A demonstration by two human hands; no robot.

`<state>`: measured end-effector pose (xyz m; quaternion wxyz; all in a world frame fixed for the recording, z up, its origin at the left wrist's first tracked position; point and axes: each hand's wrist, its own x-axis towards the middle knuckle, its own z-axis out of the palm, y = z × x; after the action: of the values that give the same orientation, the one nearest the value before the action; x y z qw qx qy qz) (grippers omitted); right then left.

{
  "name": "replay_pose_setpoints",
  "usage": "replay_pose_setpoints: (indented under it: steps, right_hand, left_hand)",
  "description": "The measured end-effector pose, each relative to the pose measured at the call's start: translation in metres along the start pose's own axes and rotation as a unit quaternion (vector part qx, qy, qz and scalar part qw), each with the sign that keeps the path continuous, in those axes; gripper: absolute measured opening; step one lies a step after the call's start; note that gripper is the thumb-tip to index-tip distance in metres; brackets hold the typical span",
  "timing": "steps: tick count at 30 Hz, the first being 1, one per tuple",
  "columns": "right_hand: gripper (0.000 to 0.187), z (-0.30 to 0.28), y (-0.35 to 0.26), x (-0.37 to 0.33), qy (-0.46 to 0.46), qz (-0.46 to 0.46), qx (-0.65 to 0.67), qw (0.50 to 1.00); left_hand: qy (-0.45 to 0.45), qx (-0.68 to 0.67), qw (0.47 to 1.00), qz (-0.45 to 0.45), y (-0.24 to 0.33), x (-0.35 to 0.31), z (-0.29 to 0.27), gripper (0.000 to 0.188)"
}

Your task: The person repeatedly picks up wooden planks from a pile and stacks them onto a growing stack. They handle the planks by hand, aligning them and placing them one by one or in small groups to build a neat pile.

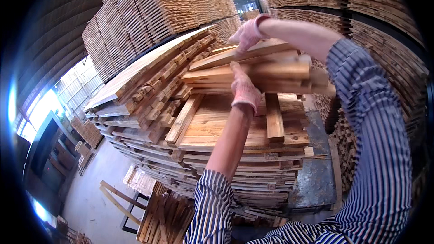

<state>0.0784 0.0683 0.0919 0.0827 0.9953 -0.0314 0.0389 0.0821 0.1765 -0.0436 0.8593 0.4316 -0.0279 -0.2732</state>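
Note:
Several wooden boards point(280, 70) lie bunched together above the stack, their right ends smeared by motion. My left hand point(246, 91), in a pinkish glove, is closed around their near side with the thumb on top. On the far side my right hand point(249, 35), gloved alike and slightly blurred, grips the upper board point(266, 50) from above; some of its fingers are hidden. Beneath the boards is a layer of flat planks point(221, 124). Two narrow wooden strips, a left one point(184, 119) and a right one point(274, 119), lie across that layer.
Uneven board piles point(153, 74) rise close on the left. Tall lumber stacks stand behind point(135, 13) and at the right point(384, 31). A grey metal surface point(316, 167) adjoins the stack's right side. Loose wood pieces point(165, 217) sit low on the left, by the concrete floor point(92, 190).

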Motion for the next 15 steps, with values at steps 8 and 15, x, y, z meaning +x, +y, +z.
replay_pose_setpoints:
  steps: [8,15]
  right_hand:
    - [0.04,0.113,-0.043,0.064,0.012,-0.049,-0.202,0.978]
    - [0.049,0.167,0.117,0.135,0.087,-0.162,-0.353,0.917]
  left_hand:
    - [-0.192,0.157,0.963,0.102,0.042,-0.02,-0.176,0.044]
    - [0.149,0.196,0.939,0.239,0.054,-0.185,-0.492,0.05]
